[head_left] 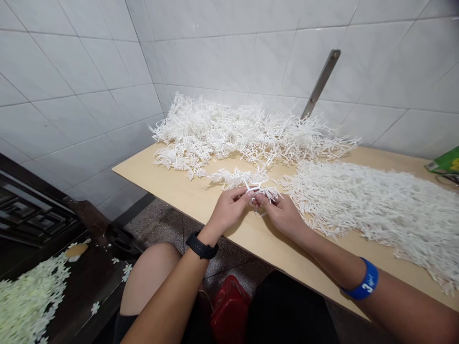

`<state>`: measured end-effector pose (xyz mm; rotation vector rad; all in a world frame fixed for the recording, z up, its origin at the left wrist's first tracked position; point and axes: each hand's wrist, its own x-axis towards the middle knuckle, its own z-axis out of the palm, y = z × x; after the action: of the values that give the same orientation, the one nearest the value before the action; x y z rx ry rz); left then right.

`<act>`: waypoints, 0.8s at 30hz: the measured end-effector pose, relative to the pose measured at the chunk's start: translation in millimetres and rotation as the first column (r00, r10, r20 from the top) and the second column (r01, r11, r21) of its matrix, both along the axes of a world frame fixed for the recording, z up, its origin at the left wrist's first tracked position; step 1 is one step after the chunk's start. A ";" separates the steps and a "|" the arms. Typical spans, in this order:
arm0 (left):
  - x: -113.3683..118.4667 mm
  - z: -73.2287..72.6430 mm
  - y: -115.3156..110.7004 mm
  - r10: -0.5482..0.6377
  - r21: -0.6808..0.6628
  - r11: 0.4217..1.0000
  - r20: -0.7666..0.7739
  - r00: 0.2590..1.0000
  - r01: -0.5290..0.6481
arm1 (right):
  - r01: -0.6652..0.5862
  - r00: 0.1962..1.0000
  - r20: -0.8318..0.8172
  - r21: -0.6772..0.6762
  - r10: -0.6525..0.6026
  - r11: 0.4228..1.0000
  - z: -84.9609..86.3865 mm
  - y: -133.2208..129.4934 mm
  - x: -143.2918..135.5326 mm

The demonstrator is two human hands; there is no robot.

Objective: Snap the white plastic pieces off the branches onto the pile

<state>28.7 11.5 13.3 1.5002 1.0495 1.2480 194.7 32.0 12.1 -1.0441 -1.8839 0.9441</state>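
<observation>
My left hand [232, 206] and right hand [283, 214] pinch a white artificial sprig [268, 192] over the wooden tabletop [161, 177]; it seems light, springy, its fine ends perhaps fragile, so the thicker stem suits gripping.

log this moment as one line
left hand: pinching white branch | right hand: pinching same branch | table: tangled pile behind, flatter pile rightward

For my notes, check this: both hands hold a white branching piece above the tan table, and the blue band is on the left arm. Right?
The arm is wrong: the head view shows the blue band on the right arm. The left hand and right hand do hold the white branching piece above the tan table.
</observation>
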 end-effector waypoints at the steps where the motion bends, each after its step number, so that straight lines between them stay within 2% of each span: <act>1: -1.0 1.9 0.3 -0.038 -0.010 0.999 0.026 0.999 0.039 | -0.028 0.999 -0.019 -0.011 0.028 1.000 0.6 -0.4 -0.5; 5: -3.3 9.1 0.0 -0.189 -0.019 0.981 0.071 0.979 0.191 | -0.161 0.985 -0.067 -0.032 0.159 0.986 5.7 -4.5 -3.3; 9: -3.4 7.0 0.1 -0.218 -0.069 0.971 0.117 0.969 0.227 | -0.245 0.969 -0.039 -0.026 0.244 0.969 8.3 -7.4 -4.0; 11: -2.9 2.7 0.8 -0.146 -0.126 0.977 0.190 0.971 0.172 | -0.254 0.967 -0.018 -0.053 0.253 0.966 9.2 -8.4 -4.0; 14: -0.7 -3.1 1.7 0.083 -0.169 0.985 0.254 0.964 -0.040 | -0.255 0.967 0.007 -0.078 0.256 0.964 13.0 -10.9 -4.8; 16: 1.8 -4.5 1.7 0.187 -0.172 0.974 0.254 0.949 -0.146 | -0.252 0.967 0.023 -0.055 0.254 0.966 17.1 -13.1 -5.6; 24: 10.3 -1.5 -1.7 0.256 -0.210 0.960 0.395 0.882 -0.184 | -0.240 0.970 0.065 0.072 0.236 0.968 22.2 -15.7 -7.8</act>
<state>39.1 9.8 11.8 0.9421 1.0204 1.5193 186.9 16.3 34.3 -0.8171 -2.1103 0.9735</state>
